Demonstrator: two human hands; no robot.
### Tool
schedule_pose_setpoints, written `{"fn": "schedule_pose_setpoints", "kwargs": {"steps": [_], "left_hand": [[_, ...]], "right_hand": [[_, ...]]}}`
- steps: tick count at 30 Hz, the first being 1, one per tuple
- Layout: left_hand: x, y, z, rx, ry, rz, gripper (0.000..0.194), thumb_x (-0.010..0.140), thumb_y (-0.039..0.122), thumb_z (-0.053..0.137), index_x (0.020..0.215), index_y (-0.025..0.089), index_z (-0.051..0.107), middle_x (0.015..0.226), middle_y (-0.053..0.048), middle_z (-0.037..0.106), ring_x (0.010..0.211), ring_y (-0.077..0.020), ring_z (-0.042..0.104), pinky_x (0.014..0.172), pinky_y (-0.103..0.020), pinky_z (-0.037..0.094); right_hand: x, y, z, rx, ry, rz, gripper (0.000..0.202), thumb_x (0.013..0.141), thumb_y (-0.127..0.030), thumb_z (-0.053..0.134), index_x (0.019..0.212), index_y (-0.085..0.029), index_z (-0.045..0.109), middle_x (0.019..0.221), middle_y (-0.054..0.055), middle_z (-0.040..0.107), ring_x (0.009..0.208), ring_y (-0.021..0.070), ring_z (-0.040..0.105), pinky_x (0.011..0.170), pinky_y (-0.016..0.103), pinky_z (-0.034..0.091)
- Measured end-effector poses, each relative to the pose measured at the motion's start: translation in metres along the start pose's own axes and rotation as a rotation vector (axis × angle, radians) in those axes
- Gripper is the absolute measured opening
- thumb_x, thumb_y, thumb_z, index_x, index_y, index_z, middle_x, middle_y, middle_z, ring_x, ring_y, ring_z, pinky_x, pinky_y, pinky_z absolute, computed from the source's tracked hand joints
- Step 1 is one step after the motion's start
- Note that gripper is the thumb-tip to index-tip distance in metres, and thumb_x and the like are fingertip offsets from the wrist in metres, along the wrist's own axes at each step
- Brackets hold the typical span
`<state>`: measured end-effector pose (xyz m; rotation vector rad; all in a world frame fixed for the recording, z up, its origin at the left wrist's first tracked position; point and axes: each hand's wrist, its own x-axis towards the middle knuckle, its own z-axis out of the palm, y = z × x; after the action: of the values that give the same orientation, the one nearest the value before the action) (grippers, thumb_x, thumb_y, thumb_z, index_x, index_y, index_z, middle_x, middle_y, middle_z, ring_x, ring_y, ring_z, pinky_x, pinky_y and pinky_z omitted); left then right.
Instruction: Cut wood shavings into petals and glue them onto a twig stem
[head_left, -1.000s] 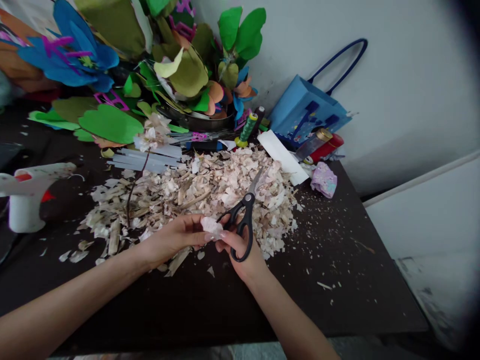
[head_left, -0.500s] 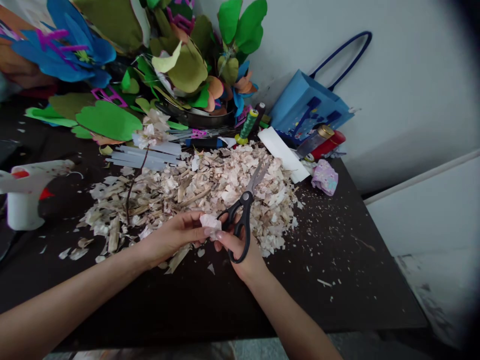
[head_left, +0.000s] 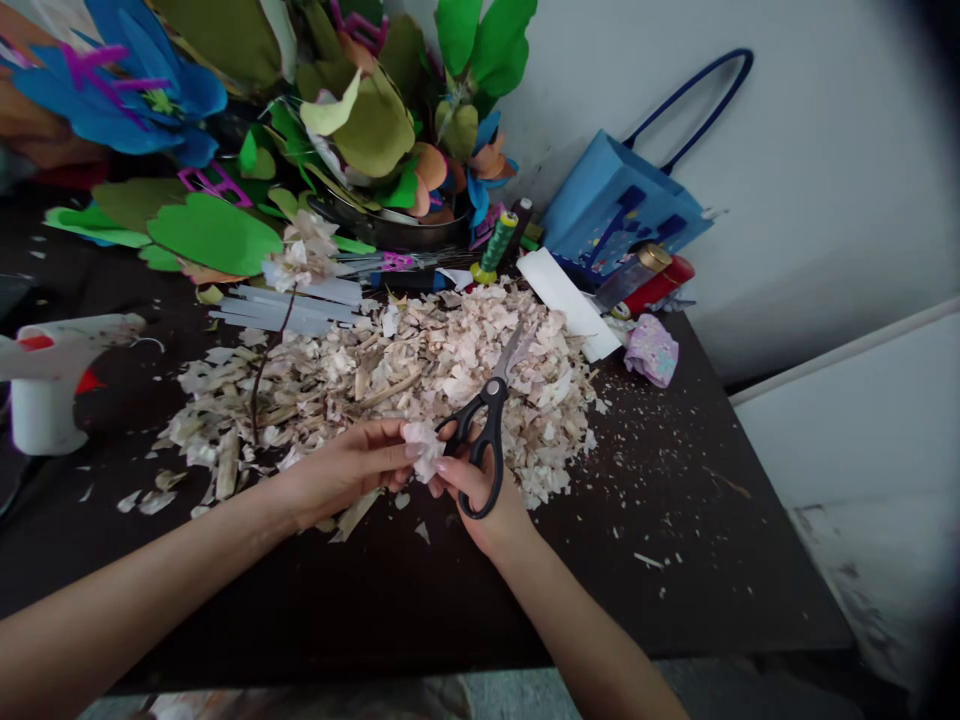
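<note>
Between the fingertips of my left hand (head_left: 349, 470) is a pale pink petal-like piece (head_left: 424, 449), crinkled and thin. My right hand (head_left: 487, 500) touches its right side with the thumb. Black-handled scissors (head_left: 493, 395) hang on the right hand's fingers, blades slightly parted and pointing away over the heap. That heap of dry, pale petal-like flakes (head_left: 420, 360) spreads on the dark table (head_left: 315, 620) just beyond both hands. On the heap's left stands a thin brown stem (head_left: 266, 370) topped by a cluster of pale petals (head_left: 304, 250).
A white glue gun (head_left: 52, 380) stands at left, near translucent glue sticks (head_left: 292, 305). Fabric flowers and leaves (head_left: 217, 235) crowd the back. Behind the heap are a green thread spool (head_left: 495, 245), a white block (head_left: 568, 303), a blue bag (head_left: 622, 200) and a crumpled lilac piece (head_left: 651, 350).
The pale piece between my fingers has turned from a flatter fold to a more ruffled, opened shape. My right thumb has shifted slightly. The scissors stay on the right hand.
</note>
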<state>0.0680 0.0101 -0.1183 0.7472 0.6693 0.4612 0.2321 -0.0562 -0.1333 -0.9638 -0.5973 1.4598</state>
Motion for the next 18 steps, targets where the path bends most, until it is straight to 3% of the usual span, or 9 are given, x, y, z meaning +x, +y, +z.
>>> {"fn": "schedule_pose_setpoints", "kwargs": {"steps": [9,14,18], "left_hand": [[-0.004,0.012,-0.001,0.340,-0.018,0.061,0.019,0.085,0.038,0.075,0.086,0.019,0.073,0.078,0.000,0.066,0.066,-0.0115,0.052,0.064,-0.024,0.044],[-0.004,0.010,0.003,0.284,-0.045,0.110,0.027,0.076,0.035,0.082,0.091,0.018,0.068,0.092,-0.005,0.074,0.089,-0.0211,0.066,0.082,-0.033,0.051],[-0.001,0.007,0.001,0.289,-0.028,0.145,0.023,0.076,0.032,0.082,0.083,0.018,0.066,0.087,-0.004,0.075,0.086,-0.0204,0.067,0.081,-0.033,0.050]], "right_hand": [[0.000,-0.008,0.001,-0.036,-0.019,-0.012,0.031,0.070,-0.025,0.083,0.094,-0.022,0.064,0.079,-0.004,0.064,0.055,0.0099,0.057,0.052,0.024,0.048],[-0.001,-0.008,0.002,-0.063,0.030,-0.027,0.033,0.068,-0.026,0.083,0.094,-0.023,0.063,0.079,-0.004,0.064,0.056,0.0100,0.056,0.054,0.025,0.048],[-0.002,-0.010,0.004,-0.101,0.043,-0.024,0.035,0.068,-0.029,0.084,0.094,-0.023,0.062,0.080,-0.003,0.064,0.057,0.0110,0.056,0.055,0.026,0.048]]}}
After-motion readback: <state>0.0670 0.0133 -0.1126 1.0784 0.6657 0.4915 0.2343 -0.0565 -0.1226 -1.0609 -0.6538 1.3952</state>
